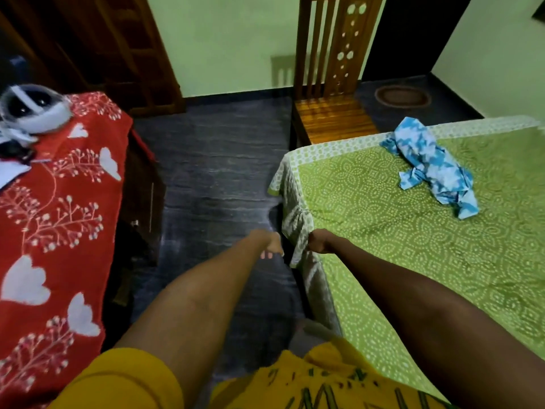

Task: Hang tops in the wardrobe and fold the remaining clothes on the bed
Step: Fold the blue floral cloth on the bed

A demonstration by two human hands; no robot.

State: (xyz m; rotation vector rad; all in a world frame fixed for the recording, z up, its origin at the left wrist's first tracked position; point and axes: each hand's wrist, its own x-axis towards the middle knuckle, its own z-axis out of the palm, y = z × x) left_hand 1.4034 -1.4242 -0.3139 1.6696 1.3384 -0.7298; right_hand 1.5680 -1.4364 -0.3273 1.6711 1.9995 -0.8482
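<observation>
Currently, in the head view, both arms are stretched forward and down over the dark floor [218,172] between the bed and a side table. The left hand [272,245] is seen with fingers curled, nothing visibly held; pink nails show beneath it. The right hand [320,242] is curled into a fist right at the hanging edge of the green patterned bedsheet [398,231]; whether the sheet edge is actually pinched cannot be told from this angle.

The bed [298,219] is seen on the right, covered by that green sheet with a pale dotted border. A crumpled blue-and-white garment [430,166] is lying on the sheet towards the far end of the bed, well apart from both hands.

A wooden chair [333,119] is placed just beyond the bed's far corner, against the green wall. A dark wooden wardrobe [118,48] is seen at upper left. A red floral cloth [59,216] is draped over the table on the left, with a white headset-like device [35,107] resting on its far end. A yellow printed top [295,385] is worn by the person, at the bottom edge.
</observation>
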